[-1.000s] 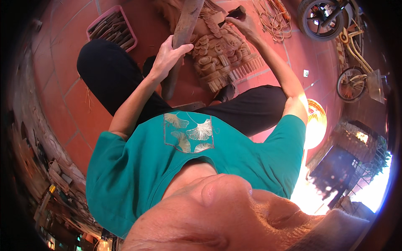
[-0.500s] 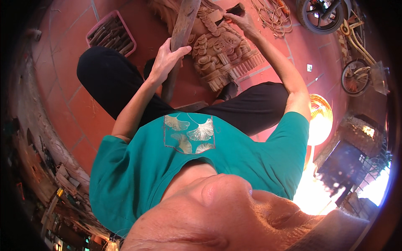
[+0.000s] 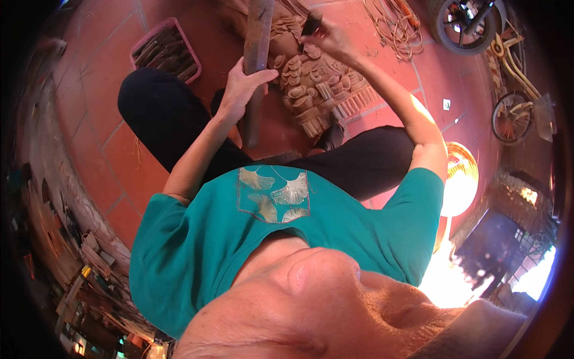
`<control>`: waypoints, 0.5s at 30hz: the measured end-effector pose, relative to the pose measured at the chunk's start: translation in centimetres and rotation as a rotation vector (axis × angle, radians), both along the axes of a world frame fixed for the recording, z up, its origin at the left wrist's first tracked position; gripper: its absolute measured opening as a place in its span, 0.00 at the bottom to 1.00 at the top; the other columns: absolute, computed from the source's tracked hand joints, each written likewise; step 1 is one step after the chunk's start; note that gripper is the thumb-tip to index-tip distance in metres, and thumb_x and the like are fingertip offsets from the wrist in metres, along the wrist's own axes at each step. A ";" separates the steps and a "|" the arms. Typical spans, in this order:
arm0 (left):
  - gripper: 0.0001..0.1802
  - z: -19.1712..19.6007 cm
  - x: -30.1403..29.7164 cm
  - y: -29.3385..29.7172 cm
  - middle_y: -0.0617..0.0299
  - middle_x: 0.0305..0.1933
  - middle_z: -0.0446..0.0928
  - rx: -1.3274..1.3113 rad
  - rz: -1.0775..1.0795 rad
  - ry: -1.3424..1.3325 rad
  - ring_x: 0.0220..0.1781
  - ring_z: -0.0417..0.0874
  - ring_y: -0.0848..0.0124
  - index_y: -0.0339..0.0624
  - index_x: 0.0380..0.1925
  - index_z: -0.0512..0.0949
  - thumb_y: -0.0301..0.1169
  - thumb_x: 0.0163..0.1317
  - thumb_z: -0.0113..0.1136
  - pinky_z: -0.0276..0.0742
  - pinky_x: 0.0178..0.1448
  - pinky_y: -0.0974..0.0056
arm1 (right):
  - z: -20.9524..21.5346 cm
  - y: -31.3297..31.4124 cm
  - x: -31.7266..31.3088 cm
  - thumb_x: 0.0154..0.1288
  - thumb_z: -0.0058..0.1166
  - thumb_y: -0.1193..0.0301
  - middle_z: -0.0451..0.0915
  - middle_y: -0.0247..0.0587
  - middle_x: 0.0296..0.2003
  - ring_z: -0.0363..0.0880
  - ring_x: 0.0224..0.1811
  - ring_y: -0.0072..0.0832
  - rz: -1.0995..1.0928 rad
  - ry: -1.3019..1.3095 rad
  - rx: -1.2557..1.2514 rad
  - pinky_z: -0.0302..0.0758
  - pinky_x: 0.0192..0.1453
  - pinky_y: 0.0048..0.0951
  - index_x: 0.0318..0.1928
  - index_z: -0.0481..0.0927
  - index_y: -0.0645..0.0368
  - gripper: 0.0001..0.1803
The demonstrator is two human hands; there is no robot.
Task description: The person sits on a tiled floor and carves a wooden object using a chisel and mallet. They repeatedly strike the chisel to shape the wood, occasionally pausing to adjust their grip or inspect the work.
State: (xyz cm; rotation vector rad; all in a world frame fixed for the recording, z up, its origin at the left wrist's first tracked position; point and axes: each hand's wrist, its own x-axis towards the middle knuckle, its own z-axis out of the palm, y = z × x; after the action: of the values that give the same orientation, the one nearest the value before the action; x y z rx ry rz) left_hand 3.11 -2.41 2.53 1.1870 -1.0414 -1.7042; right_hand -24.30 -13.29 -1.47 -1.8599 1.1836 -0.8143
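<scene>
Left hand (image 3: 244, 87) wrapped around pole (image 3: 258, 39), right hand (image 3: 330, 42) closed on dark tool (image 3: 311, 25) over carving (image 3: 312, 90), floor (image 3: 439, 75) between carving's edge and wheel (image 3: 459, 30)

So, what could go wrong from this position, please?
The dark object in the right hand is near the wood carving; a slip might scratch it. The long wooden piece in the left hand is beside that carving; if the grip loosened, the piece might knock it.

Bright light (image 3: 449, 276) glares right of the red tiled floor (image 3: 89, 110).
</scene>
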 end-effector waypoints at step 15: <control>0.23 0.0 0.1 -0.6 0.61 0.34 0.82 0.049 0.153 0.288 0.25 0.81 0.75 0.39 0.50 0.74 0.25 0.55 0.71 0.77 0.29 0.70 | 8.0 5.9 8.0 0.63 0.61 0.76 0.85 0.55 0.33 0.86 0.40 0.52 0.403 0.514 -0.042 0.81 0.43 0.46 0.77 0.54 0.55 0.44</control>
State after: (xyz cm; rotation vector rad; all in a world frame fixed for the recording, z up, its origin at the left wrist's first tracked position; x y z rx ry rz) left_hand 3.20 -3.05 2.56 0.9886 -0.7196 -1.7255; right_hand -16.26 -7.35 6.50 -2.3197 1.0273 -0.1372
